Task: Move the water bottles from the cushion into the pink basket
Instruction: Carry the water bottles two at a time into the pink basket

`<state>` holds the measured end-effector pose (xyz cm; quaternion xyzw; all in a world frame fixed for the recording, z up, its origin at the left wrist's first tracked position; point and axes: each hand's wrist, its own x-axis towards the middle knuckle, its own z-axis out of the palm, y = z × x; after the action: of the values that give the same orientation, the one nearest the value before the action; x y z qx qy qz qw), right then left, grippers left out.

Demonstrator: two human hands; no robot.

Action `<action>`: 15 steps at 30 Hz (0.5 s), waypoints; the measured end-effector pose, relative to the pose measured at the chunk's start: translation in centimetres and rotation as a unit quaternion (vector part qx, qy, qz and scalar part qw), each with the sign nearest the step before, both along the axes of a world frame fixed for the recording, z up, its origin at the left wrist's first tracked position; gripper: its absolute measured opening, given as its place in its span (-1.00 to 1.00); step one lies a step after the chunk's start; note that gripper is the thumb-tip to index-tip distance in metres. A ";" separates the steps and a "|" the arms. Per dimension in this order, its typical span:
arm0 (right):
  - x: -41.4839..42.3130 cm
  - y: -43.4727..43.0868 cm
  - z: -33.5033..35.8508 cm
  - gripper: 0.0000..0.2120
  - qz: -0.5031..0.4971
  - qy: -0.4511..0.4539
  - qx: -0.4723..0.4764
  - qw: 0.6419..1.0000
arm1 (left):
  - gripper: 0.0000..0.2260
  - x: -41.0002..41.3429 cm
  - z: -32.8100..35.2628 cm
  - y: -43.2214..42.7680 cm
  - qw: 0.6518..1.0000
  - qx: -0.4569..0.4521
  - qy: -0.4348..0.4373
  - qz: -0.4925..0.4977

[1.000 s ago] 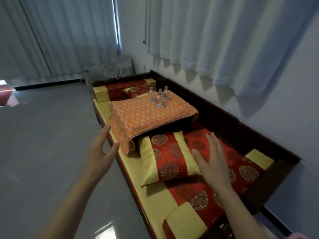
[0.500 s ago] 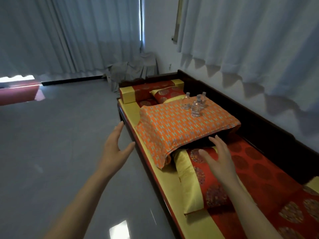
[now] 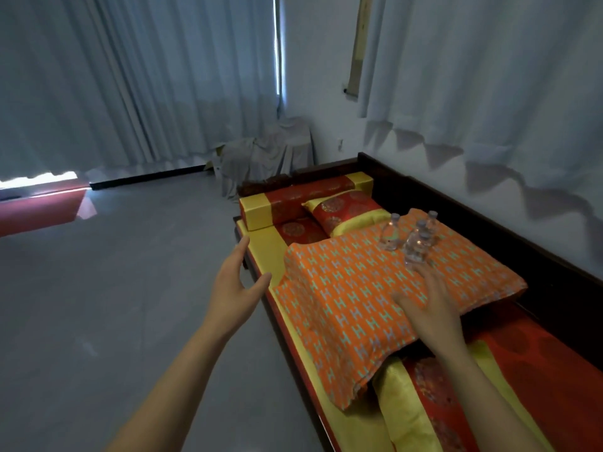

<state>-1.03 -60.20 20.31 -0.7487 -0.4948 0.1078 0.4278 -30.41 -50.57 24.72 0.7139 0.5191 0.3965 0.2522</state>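
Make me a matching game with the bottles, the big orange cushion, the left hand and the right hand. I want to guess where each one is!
Things:
1. water bottles
2. orange cushion
3. left hand
4. right hand

Places:
A. over the floor beside the bench, open
B. standing on the far part of the cushion
C. over the cushion, fingers stretched toward the bottles
D. lying on the red and yellow bench

Pairs: 1-B, 2-D, 3-A, 4-C
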 end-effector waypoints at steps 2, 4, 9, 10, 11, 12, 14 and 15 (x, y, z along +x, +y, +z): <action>0.5 2.9 -0.4 -0.41 -0.012 -0.009 -0.009 1.000 | -0.35 0.4 -0.6 3.5 1.000 -0.011 0.003 -0.010; 1.1 5.7 -0.6 -0.41 -0.021 -0.017 -0.014 1.000 | -0.34 0.8 -1.1 7.0 1.000 -0.017 0.005 -0.021; 3.1 12.8 -1.3 -0.30 -0.063 -0.014 -0.013 0.998 | -0.35 2.3 -2.3 17.5 0.997 -0.025 0.012 -0.071; 3.5 13.9 -1.7 -0.31 -0.081 -0.012 -0.011 0.997 | -0.36 2.7 -2.7 19.7 0.996 -0.030 0.018 -0.082; 3.7 14.7 -2.2 -0.34 -0.095 -0.013 -0.014 0.995 | -0.38 3.0 -3.2 21.5 0.995 -0.036 0.023 -0.089; 3.9 15.4 -2.7 -0.36 -0.111 -0.020 -0.023 0.993 | -0.39 3.3 -3.6 23.3 0.994 -0.044 0.028 -0.097; 4.3 17.2 -3.8 -0.35 -0.162 -0.015 -0.042 0.986 | -0.41 4.4 -4.6 27.8 0.988 -0.062 0.050 -0.131; 4.5 17.7 -4.3 -0.34 -0.183 -0.006 -0.049 0.982 | -0.41 4.9 -4.9 29.5 0.985 -0.070 0.060 -0.146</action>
<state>3.45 -42.49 16.04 -0.8471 -0.3461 0.0474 0.4006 -25.48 -21.02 19.79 0.7853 0.4501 0.2747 0.3245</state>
